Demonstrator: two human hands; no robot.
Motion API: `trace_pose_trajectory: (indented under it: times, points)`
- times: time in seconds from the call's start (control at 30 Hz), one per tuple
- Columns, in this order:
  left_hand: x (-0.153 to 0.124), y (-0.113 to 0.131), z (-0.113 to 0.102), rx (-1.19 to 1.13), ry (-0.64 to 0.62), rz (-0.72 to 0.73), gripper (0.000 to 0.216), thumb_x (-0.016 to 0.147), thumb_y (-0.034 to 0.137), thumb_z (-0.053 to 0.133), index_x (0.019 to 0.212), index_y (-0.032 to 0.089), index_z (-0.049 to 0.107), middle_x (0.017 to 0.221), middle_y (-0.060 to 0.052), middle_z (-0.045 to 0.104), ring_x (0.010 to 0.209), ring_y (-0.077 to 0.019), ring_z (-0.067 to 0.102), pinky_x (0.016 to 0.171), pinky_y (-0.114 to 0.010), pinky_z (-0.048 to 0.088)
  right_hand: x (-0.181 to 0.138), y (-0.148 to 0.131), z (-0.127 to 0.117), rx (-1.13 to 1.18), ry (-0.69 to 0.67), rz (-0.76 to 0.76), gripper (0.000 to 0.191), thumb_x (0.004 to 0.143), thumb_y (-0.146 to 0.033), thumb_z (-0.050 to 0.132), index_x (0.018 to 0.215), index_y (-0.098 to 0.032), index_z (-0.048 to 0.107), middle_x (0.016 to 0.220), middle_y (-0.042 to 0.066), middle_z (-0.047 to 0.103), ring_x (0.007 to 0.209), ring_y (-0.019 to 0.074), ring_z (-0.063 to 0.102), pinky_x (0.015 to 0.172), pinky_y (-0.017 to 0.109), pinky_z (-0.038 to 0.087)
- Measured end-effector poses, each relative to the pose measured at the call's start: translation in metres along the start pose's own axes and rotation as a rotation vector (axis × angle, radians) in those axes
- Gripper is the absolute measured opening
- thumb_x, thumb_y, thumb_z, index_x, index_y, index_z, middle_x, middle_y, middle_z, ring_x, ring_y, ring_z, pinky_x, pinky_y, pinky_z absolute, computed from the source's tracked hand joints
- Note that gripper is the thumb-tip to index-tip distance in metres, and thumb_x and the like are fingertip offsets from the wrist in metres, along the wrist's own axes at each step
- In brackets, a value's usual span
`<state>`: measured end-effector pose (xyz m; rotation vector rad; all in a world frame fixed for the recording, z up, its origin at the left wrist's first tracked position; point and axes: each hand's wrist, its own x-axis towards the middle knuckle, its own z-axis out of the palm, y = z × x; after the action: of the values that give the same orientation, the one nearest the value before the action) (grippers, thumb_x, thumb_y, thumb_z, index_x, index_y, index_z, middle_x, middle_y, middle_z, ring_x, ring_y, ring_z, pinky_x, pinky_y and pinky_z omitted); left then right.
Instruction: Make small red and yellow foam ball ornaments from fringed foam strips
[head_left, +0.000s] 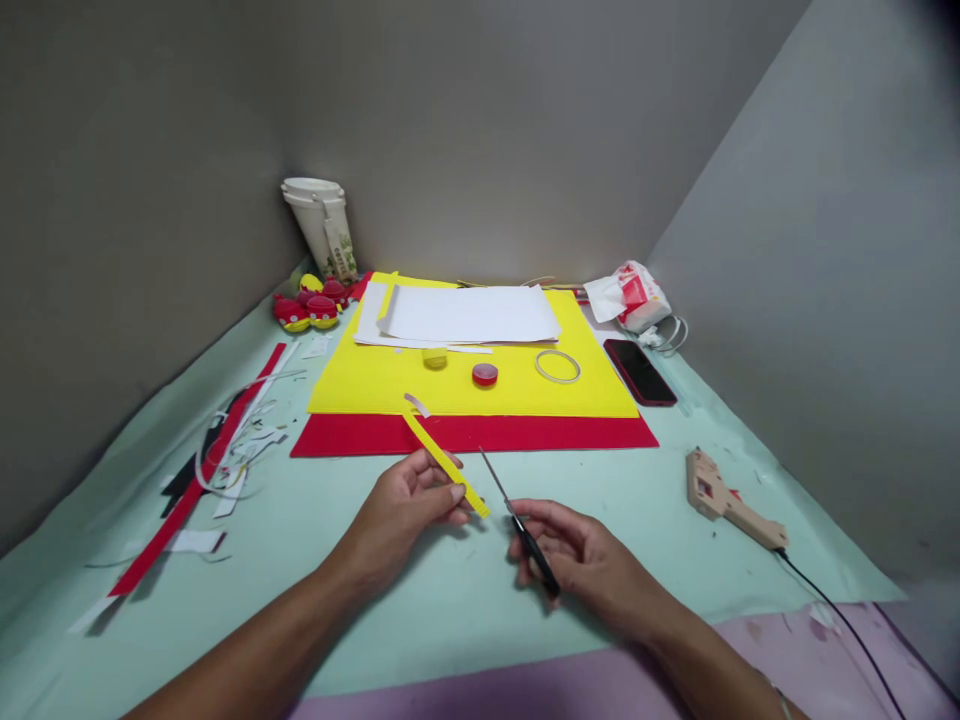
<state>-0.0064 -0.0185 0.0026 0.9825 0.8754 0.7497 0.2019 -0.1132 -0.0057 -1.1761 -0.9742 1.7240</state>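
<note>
Left grip (405,505) pinching yellow strip (444,463); right grip (581,558) clasping scissors (521,525) (blades shut), just beside strip's lower end.

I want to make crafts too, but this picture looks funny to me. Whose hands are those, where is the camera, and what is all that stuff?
The camera sits on the person's head and looks down, so you see their own two arms, as if through their eyes. There is just this one picture.

The left hand pinches a yellow strip. The right hand holds scissors, blades pointing toward the strip.

On the pale green table cover lie a red sheet, a yellow sheet on top of it, and white paper on that. On the yellow sheet sit a small yellow cap, a red cap and a thin ring. Left are cut scraps; right, a phone and a glue gun. A cup stands at the back.
</note>
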Motion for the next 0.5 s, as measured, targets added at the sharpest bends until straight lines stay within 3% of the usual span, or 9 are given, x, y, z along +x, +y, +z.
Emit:
trace_pose_trajectory:
  times: [0.13, 0.3, 0.5]
  points:
    - [0.0007, -0.0002, 0.0009, -0.007, 0.001, 0.032, 0.038, 0.073, 0.017, 0.072, 0.110, 0.017, 0.062, 0.103, -0.008, 0.071, 0.083, -0.0189, 0.068, 0.067, -0.027, 0.052, -0.0018, 0.0008, 0.0093, -0.135, 0.110, -0.002, 0.051, 0.072, -0.024, 0.073, 0.121, -0.022, 0.061, 0.084, 0.000, 0.060, 0.067, 0.0106, 0.053, 0.057, 0.023, 0.041]
    - [-0.0012, 0.0035, 0.0019, -0.011, -0.019, 0.034, 0.039, 0.070, 0.013, 0.072, 0.107, 0.017, 0.062, 0.103, -0.008, 0.071, 0.084, -0.0202, 0.067, 0.065, -0.027, 0.052, -0.0026, -0.0024, 0.0109, -0.454, 0.189, -0.167, 0.045, 0.070, -0.019, 0.073, 0.113, -0.023, 0.063, 0.082, -0.002, 0.056, 0.065, 0.0103, 0.048, 0.061, 0.024, 0.042]
    - [-0.0016, 0.0041, 0.0019, -0.013, -0.008, 0.082, 0.025, 0.072, 0.017, 0.073, 0.094, 0.018, 0.062, 0.095, -0.005, 0.070, 0.078, -0.0170, 0.065, 0.065, -0.025, 0.050, -0.0032, -0.0050, 0.0065, -0.648, 0.102, -0.250, 0.046, 0.075, -0.021, 0.067, 0.121, -0.025, 0.061, 0.084, -0.001, 0.058, 0.065, 0.0122, 0.049, 0.067, 0.027, 0.046]
